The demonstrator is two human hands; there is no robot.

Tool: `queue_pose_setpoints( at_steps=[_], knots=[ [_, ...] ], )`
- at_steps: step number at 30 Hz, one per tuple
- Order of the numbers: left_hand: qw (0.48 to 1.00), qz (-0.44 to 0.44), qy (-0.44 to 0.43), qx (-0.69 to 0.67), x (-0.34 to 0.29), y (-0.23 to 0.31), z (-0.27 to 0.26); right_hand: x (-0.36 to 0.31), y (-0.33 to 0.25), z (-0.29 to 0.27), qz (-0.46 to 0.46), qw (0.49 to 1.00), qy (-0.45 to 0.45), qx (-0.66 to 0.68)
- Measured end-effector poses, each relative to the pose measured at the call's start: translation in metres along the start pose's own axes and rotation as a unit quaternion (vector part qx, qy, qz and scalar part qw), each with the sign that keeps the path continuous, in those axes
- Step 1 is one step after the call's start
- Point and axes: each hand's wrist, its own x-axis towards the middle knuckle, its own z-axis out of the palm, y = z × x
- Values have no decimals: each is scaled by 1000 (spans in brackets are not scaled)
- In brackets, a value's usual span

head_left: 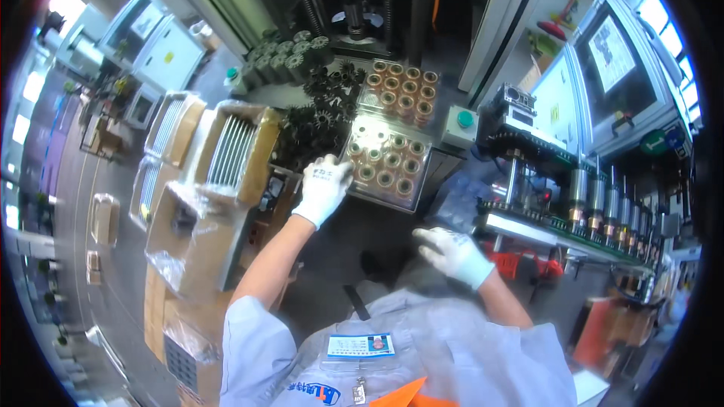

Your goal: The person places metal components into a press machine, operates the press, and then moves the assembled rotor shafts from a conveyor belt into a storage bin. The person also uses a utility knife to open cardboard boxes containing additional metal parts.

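My left hand, in a white glove, is at the left edge of a clear plastic tray on the bench. Its fingers curl closed, and whatever they may hold is hidden. Copper-coloured ring parts stand in rows in that tray. Just left of the hand lies a heap of dark toothed parts. My right hand, also gloved, hovers low in front of my body, fingers stretched and apart, holding nothing.
Behind the tray, a second batch of copper-coloured rings stands near grey toothed stacks and a machine with a spindle. A green button box is on the right, beside a conveyor with upright shafts. Cartons of metal rods stand left.
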Motion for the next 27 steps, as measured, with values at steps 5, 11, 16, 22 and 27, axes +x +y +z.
queue_pose_setpoints(
  at_steps=[5, 11, 16, 22, 27],
  knots=[
    [990, 37, -122, -66, 32, -32, 8, 41, 3, -12, 39, 997, 45, 43],
    [955, -32, -137, -261, 51, -71, -24, 183, 16, -53, -36, 975, 144, 167],
    [574, -288, -160, -749, 55, -124, -53, 370, 42, -80, 7, 916, 167, 365],
    [604, -293, -66, -738, 60, -184, -65, 554, 71, -105, 60, 899, 411, 137],
    [685, -300, -76, -660, 88, -249, -58, 587, 50, -108, 61, 872, 444, 196]
  ],
)
